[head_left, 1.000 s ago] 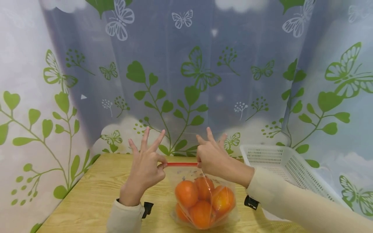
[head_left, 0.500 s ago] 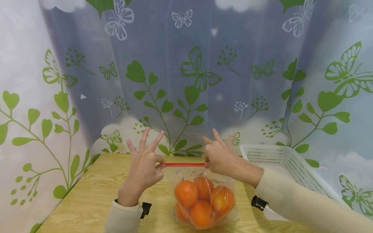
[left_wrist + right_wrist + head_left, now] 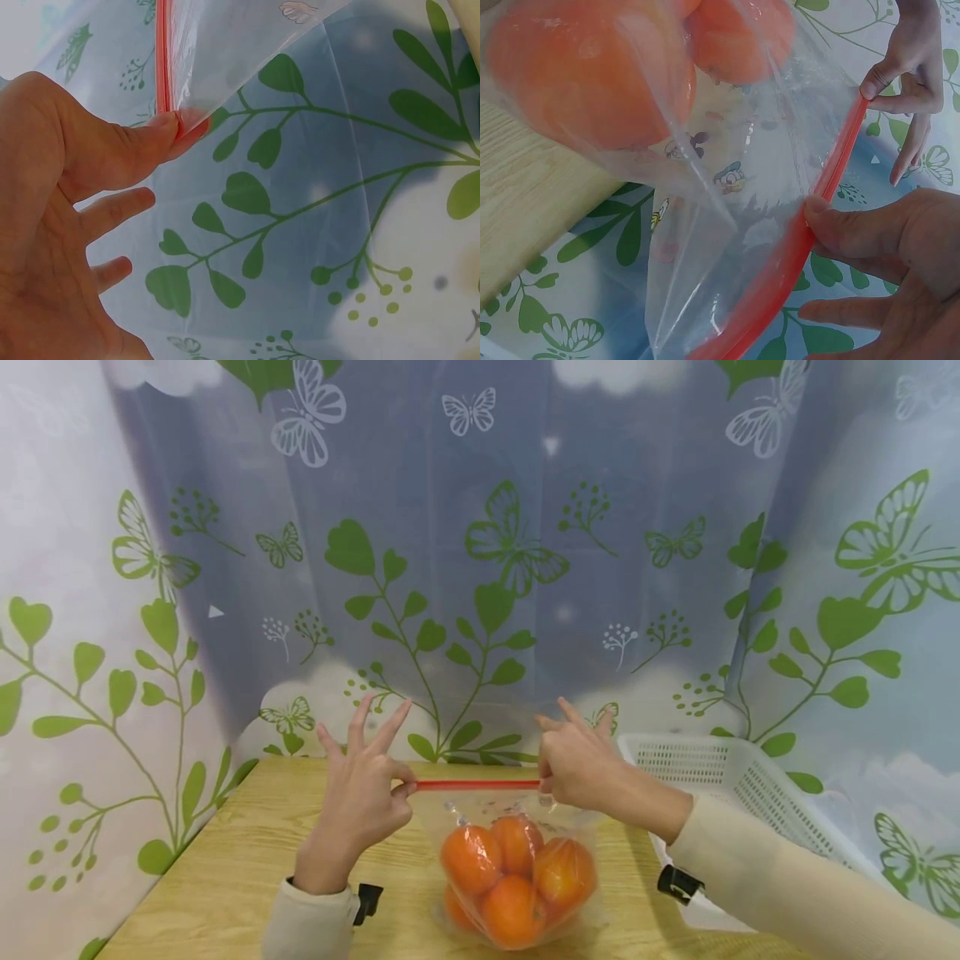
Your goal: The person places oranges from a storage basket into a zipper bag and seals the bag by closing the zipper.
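Observation:
A clear zip bag (image 3: 480, 806) with a red zip strip (image 3: 480, 785) stands on the table, with several oranges (image 3: 513, 910) inside. My left hand (image 3: 360, 793) pinches the left end of the strip between thumb and index finger, its other fingers spread upward. In the left wrist view the thumb (image 3: 142, 146) presses on the bag's red corner. My right hand (image 3: 581, 768) pinches the strip farther right, between thumb and index finger. The right wrist view shows the strip running on past that pinch, and small cartoon prints (image 3: 729, 178) on the bag.
A white perforated plastic basket (image 3: 795, 802) stands at the right, partly behind my right forearm. The wood-grain table (image 3: 247, 843) reaches back to a curtain (image 3: 450, 568) printed with leaves and butterflies. A black strap mount (image 3: 678, 883) sits at my right wrist.
My right hand has slid to the right along the red strip, lengthening the stretch between the hands. My left hand has shifted slightly left, and the bag with its oranges has moved slightly left too.

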Demonstrator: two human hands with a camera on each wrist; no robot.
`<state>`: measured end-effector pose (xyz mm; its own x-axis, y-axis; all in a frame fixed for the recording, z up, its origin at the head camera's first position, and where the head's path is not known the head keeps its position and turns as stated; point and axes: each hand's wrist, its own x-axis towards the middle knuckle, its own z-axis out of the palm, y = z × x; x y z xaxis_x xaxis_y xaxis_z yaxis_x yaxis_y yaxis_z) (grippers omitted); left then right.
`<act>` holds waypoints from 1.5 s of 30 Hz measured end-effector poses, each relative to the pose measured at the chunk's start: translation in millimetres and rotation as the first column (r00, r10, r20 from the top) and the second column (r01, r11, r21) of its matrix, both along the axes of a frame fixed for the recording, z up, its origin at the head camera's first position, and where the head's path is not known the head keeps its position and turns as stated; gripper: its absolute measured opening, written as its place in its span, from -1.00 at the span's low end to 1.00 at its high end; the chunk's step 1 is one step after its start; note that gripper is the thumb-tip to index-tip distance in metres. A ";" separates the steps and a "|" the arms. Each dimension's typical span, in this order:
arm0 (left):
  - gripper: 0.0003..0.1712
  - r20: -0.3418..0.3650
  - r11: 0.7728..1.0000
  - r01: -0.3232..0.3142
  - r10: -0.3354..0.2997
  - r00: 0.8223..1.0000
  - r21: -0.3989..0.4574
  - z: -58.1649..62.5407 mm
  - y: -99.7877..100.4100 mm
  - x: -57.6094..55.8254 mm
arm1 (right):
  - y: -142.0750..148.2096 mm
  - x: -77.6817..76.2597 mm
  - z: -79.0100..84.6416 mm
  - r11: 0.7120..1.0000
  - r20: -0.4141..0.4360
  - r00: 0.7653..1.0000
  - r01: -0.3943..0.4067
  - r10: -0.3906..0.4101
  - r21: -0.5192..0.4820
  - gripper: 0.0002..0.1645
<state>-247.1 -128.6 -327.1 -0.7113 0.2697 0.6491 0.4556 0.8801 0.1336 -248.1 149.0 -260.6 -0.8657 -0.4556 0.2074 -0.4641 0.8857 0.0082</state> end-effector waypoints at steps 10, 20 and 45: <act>-0.74 -0.007 1.000 0.001 -0.001 1.000 0.029 -2.3 -6.0 -1.7 | 6.9 -0.2 -0.1 1.000 -0.018 1.000 0.006 -0.006 -0.011 -0.72; -0.73 -0.016 1.000 -0.005 0.005 1.000 0.027 -2.7 -7.7 -3.1 | 16.6 -3.7 -0.6 1.000 -0.003 1.000 0.020 -0.020 -0.013 -0.78; -0.74 0.008 0.998 -0.011 0.010 1.000 0.055 -5.0 -12.0 -1.6 | 33.8 -0.3 2.3 0.997 0.008 0.998 0.064 -0.064 -0.034 -0.79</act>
